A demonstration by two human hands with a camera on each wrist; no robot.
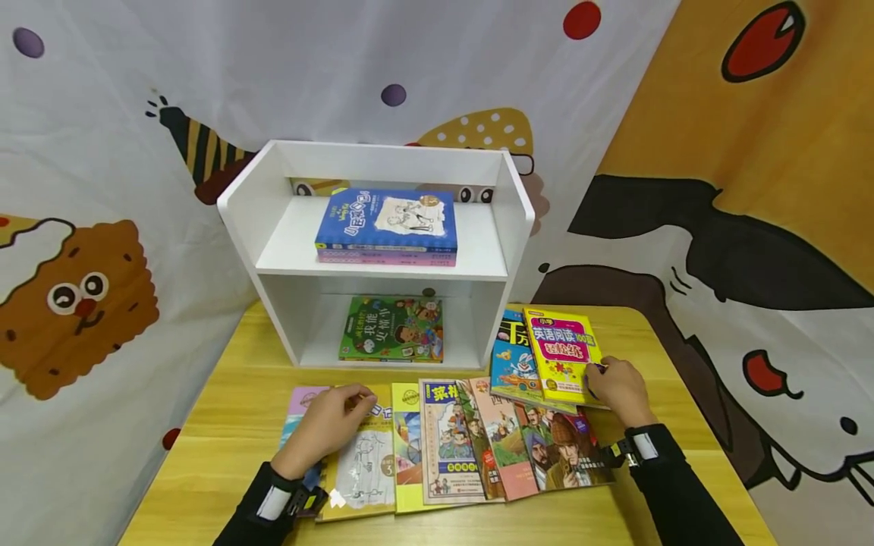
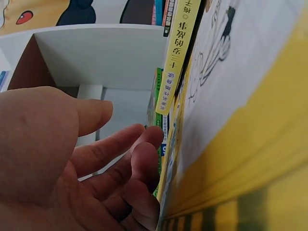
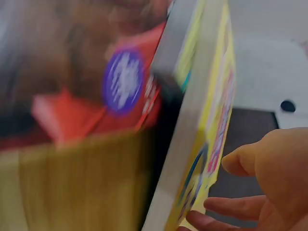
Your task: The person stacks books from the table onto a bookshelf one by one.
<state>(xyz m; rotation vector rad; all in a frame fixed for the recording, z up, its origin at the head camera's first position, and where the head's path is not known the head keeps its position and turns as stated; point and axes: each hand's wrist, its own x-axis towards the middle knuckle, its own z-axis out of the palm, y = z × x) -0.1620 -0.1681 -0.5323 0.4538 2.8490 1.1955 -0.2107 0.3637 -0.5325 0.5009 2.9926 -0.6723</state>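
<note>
In front of the white bookshelf, toward its left end, the left hand is held with loosely bent fingers against a golden-yellow book; nothing is gripped. Before the bookshelf's right half, overlapping books are spread on the desk. Right of the bookshelf, a bright-yellow book (its title panel pink) is touched by the right hand, thumb and fingers apart.

A printed cloth backdrop hangs beyond the wood-grain tabletop, showing a brown biscuit face at left, a striped hat, 2 purple dots and a large orange-and-white character at right.
</note>
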